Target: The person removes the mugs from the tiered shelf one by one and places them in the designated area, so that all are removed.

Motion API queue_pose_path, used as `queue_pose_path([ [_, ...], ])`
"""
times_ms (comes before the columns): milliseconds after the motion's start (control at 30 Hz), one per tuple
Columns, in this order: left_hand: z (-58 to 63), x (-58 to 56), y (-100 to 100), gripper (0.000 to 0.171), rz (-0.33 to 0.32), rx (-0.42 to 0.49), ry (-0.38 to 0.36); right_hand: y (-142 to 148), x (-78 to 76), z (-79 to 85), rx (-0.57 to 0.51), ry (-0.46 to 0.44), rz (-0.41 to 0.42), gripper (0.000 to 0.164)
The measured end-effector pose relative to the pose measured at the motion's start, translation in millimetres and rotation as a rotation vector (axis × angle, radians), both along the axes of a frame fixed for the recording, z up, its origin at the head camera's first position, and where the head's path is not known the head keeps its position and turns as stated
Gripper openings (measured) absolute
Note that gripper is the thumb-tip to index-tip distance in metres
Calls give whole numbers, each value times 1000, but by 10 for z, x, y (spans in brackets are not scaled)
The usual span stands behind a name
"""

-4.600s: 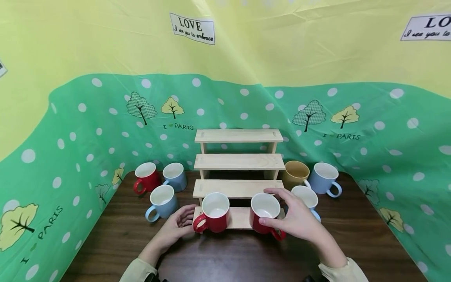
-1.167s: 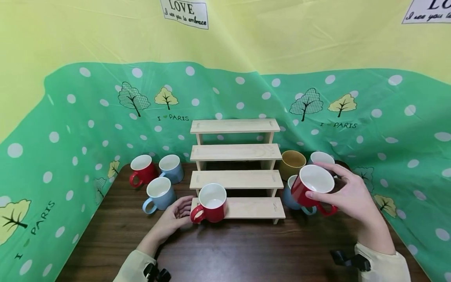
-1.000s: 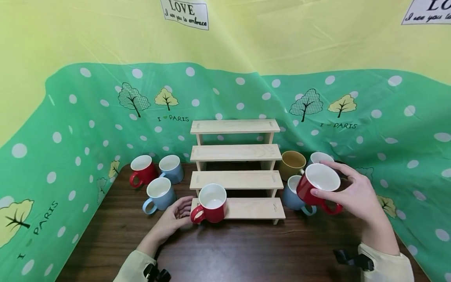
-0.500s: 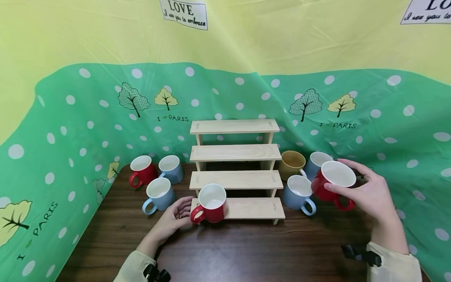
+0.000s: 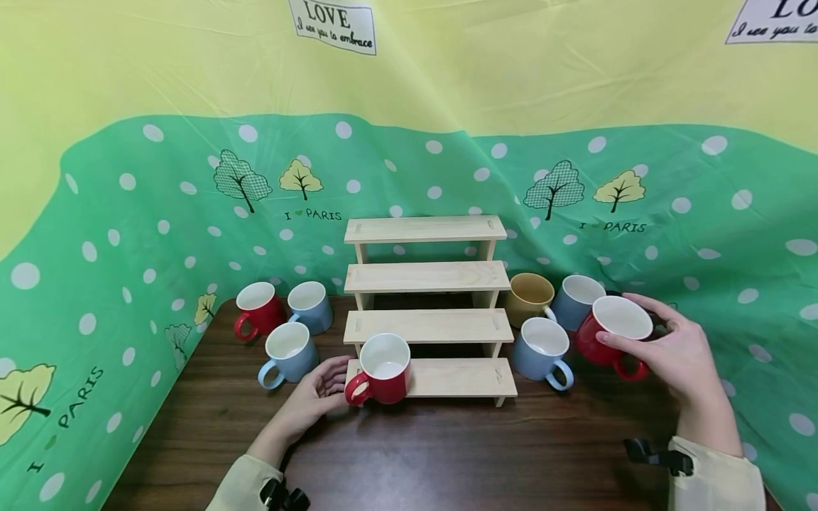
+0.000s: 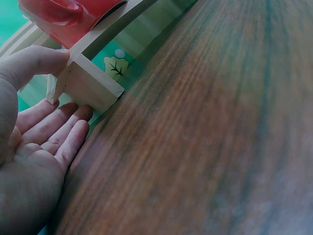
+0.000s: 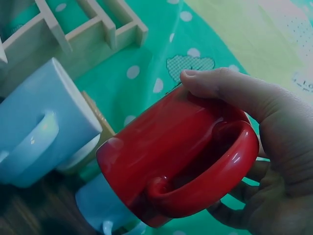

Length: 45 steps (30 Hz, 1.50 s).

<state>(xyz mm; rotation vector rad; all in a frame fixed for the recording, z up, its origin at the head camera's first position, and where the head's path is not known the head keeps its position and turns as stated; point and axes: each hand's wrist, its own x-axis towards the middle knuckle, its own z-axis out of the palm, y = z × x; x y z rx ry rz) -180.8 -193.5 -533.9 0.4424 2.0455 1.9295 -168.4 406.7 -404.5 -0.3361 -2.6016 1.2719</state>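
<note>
My right hand [image 5: 677,355] grips a red mug [image 5: 603,342] with a white inside by its rim, thumb in front and fingers behind, at the right of the table. In the right wrist view the handle of this red mug [image 7: 161,152] faces the camera. A second red mug [image 5: 385,372] stands on the left part of the lowest step of a wooden step shelf [image 5: 460,376]. My left hand [image 5: 316,394] holds the left end of that step; the left wrist view has the thumb on the board's edge and the fingers beside its support [image 6: 93,83].
Right of the shelf stand a mustard mug [image 5: 529,301], a blue mug [image 5: 540,348] and another blue mug [image 5: 575,301] close behind the held one. On the left are a red mug [image 5: 260,312] and two blue mugs. A patterned curtain [image 5: 409,170] hangs behind the table.
The right hand has lifted the red mug from the right part of the lowest step and carried it right, past the blue mug, lowering it slightly. The left hand has stayed at the shelf.
</note>
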Motion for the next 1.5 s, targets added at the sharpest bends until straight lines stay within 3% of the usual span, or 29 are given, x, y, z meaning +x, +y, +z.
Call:
queue_pose_path([
  [600, -6, 11, -2, 73, 12, -14, -20, 188, -138, -371, 93, -95, 70, 98],
  [1267, -5, 7, -2, 75, 8, -13, 1, 207, -192, -505, 83, -121, 126, 100],
  [1500, 9, -1, -6, 77, 7, -14, -24, 208, -198, -527, 88, -109, 135, 97],
])
